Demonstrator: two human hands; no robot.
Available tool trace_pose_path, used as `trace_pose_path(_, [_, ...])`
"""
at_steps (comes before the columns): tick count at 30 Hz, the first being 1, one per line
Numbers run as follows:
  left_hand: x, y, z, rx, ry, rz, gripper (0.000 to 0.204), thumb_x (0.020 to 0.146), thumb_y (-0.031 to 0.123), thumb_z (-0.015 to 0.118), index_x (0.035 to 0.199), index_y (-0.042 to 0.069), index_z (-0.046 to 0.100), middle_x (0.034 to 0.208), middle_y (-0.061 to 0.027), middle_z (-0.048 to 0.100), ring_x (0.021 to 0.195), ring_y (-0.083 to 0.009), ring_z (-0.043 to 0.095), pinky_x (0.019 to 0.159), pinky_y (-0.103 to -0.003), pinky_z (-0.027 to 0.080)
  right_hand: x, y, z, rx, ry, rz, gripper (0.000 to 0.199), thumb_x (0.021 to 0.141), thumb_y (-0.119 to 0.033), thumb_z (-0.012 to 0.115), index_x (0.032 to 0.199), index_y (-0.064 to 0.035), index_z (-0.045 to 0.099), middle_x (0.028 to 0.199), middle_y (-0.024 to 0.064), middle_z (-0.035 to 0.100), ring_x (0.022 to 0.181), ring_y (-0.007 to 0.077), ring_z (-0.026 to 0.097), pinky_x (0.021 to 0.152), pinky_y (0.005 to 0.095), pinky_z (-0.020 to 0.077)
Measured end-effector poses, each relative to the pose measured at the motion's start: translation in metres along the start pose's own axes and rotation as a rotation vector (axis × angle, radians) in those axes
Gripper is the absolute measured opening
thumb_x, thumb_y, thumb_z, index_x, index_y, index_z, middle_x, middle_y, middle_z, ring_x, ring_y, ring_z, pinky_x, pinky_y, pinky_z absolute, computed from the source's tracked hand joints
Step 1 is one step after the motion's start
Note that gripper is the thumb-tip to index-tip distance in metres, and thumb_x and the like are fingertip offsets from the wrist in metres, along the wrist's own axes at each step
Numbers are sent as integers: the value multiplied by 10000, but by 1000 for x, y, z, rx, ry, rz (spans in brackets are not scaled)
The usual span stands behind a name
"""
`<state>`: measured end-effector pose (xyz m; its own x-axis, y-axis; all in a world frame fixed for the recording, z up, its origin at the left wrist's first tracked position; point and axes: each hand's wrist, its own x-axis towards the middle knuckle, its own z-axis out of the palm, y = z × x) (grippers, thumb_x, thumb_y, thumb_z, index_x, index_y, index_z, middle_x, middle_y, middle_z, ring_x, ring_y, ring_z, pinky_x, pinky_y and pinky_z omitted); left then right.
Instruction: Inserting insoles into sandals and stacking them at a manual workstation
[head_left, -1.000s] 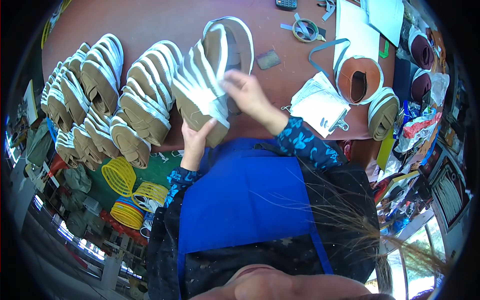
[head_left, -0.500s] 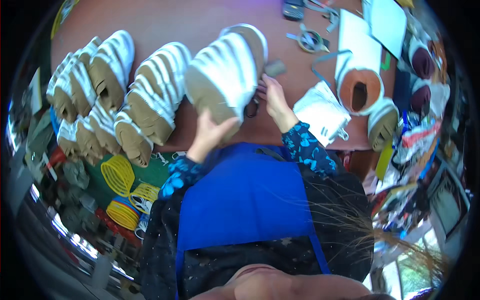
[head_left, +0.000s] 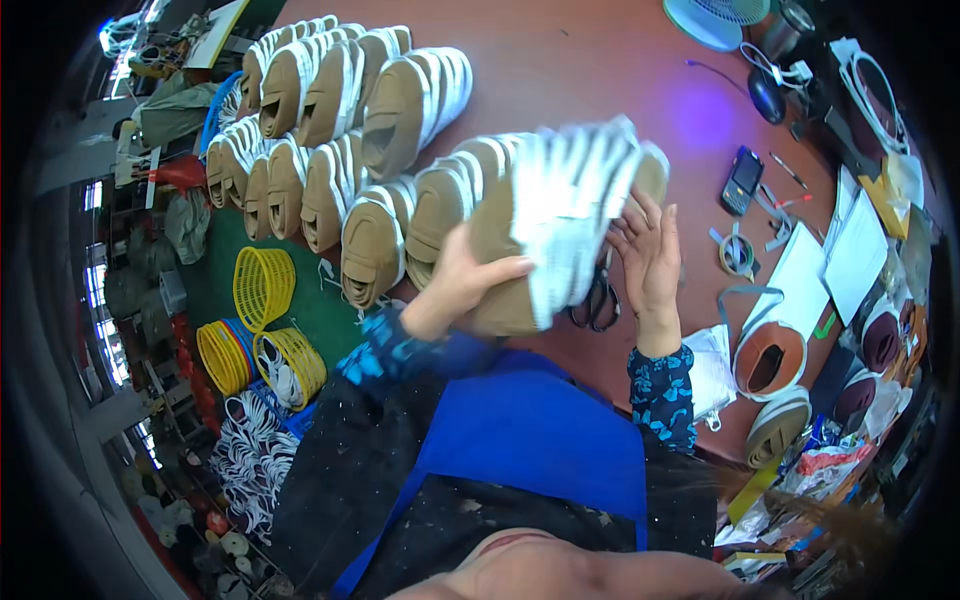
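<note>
My left hand (head_left: 462,285) grips a thick stack of tan shoe uppers with white edges (head_left: 570,235), its thumb across the near side. The stack is tilted above the table and blurred by motion. Beside the stack's right edge is my right hand (head_left: 652,255), palm turned up and fingers apart; whether its fingertips touch the stack I cannot tell. Just left of the held stack lie more stacked tan uppers (head_left: 440,215). Further rows of the same uppers (head_left: 395,110) stand at the far left of the table. Black-handled scissors (head_left: 597,303) lie beneath the hands, partly hidden.
At right on the brown table (head_left: 560,80) are a tape roll (head_left: 737,253), a handheld device (head_left: 743,180), white papers (head_left: 855,230) and a white shoe form with an orange-brown opening (head_left: 770,358). Yellow baskets (head_left: 263,290) and a heap of white laces (head_left: 255,465) are lower left.
The view has turned, so the table contents sit differently. My left hand still holds the stack, now tilted another way; my right hand has turned palm up with fingers spread.
</note>
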<state>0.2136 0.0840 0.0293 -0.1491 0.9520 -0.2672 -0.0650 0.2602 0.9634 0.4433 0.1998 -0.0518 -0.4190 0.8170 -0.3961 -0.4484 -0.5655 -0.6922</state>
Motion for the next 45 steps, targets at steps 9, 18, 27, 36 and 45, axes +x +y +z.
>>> trace_pose_path(9, [21,-77,-255,1200,214,-3,253,866,142,800,1068,7,731,933,-216,753,840,-450,712,737,-505,575,102,89,110,-154,-63,21,425,1113,-363,497,1249,-1,673,1086,72,742,982,121,640,830,283,488])
trace_pose_path(18, [97,-103,-305,994,-152,-18,401,1001,304,632,1259,-1,665,1174,-311,681,1106,-504,632,955,-542,510,301,218,217,-196,276,343,689,1030,-541,590,1494,-38,508,1484,168,562,1325,275,541,1086,430,438])
trace_pose_path(27, [155,-84,-335,687,-311,-59,455,1012,360,657,1311,18,643,1157,-241,711,1108,-448,650,991,-468,509,356,224,226,-79,58,263,901,981,-703,556,1597,-65,399,1588,178,480,1473,327,405,1221,501,284])
trace_pose_path(36, [202,-56,-311,693,-309,-291,609,985,499,675,1325,-5,640,1212,-254,722,1152,-409,685,1011,-436,519,361,193,214,204,98,29,685,1071,-488,565,1539,-1,452,1540,152,530,1441,257,458,1227,408,302])
trace_pose_path(45, [231,-51,-353,-1174,-316,-562,586,1078,417,481,1495,7,529,1437,-174,632,1315,-348,617,1161,-475,457,242,62,244,-921,-335,-431,1213,882,-406,822,1670,30,9,1670,312,241,1571,402,247,1274,426,198])
